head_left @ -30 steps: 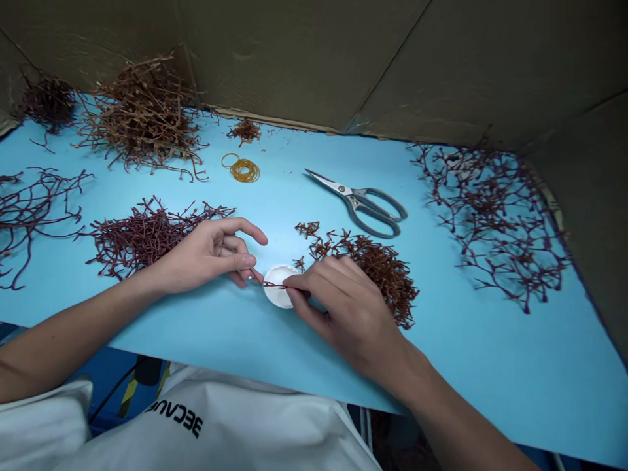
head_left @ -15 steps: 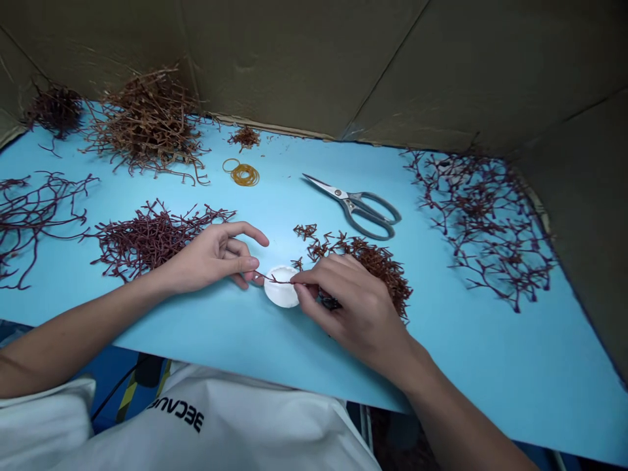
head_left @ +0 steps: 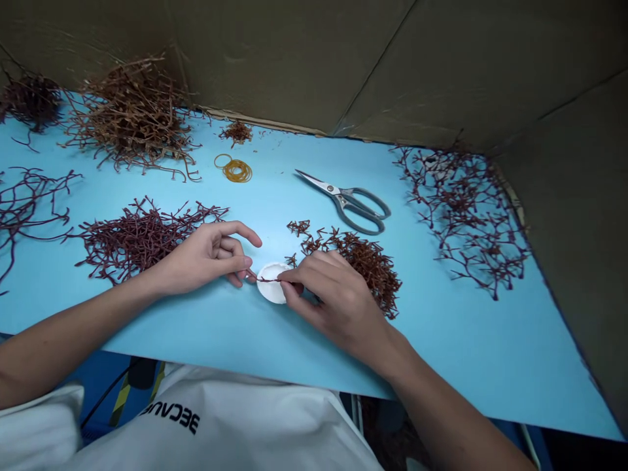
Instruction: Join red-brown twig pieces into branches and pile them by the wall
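Note:
A thin dark red twig [head_left: 267,280] stretches between my two hands above a small round white dish [head_left: 273,294]. My left hand [head_left: 216,256] pinches its left end between thumb and a finger, with the index finger extended. Thumb and fingertips of my right hand [head_left: 333,297] close on the right end. A heap of short reddish-brown pieces [head_left: 373,268] lies beside and partly behind my right hand. Dark red twigs [head_left: 135,239] are piled behind my left forearm.
Grey-handled scissors [head_left: 343,199] lie partly open beyond the hands. Yellow rubber bands [head_left: 237,171] are left of them. A tall brown twig pile [head_left: 132,118] stands at the back left, and branching twigs [head_left: 466,216] spread at the right, near the cardboard wall [head_left: 294,65].
The view has shifted slightly, so everything on the table appears a little further left. Both hands keep their pinch on the twig over the dish.

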### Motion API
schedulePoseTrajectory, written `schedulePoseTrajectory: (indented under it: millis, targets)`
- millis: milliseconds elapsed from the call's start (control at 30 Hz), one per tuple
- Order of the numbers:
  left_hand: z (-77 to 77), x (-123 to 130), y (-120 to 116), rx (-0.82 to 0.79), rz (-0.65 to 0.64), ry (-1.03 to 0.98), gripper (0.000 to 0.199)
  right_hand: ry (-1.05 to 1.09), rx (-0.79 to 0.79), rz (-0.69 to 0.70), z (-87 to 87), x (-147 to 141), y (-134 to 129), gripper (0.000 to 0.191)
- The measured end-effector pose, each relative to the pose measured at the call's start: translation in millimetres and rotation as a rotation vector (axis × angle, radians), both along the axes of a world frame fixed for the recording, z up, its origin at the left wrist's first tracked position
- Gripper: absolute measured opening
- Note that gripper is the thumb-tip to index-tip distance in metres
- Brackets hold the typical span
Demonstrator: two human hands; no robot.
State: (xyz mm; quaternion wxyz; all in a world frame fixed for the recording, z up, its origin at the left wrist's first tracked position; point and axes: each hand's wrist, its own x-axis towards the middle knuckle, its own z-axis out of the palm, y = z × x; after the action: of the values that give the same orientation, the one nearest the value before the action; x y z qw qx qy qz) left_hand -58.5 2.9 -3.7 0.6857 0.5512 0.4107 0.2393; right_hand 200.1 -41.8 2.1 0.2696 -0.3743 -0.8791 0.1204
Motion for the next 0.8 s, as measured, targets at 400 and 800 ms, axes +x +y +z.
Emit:
schedulePoseTrajectory:
  millis: [400, 800]
  targets:
    - [-0.1, 2.3, 0.7, -0.003, 0.006, -0.011, 0.026, 0.005, 0.015, -0.004, 1.5, 1.0, 0.6, 0.012]
    - [-1.4, -0.4, 0.7, 0.046, -0.015, 0.05, 0.029, -0.027, 0.044, 0.003, -0.5, 0.6, 1.3, 0.017]
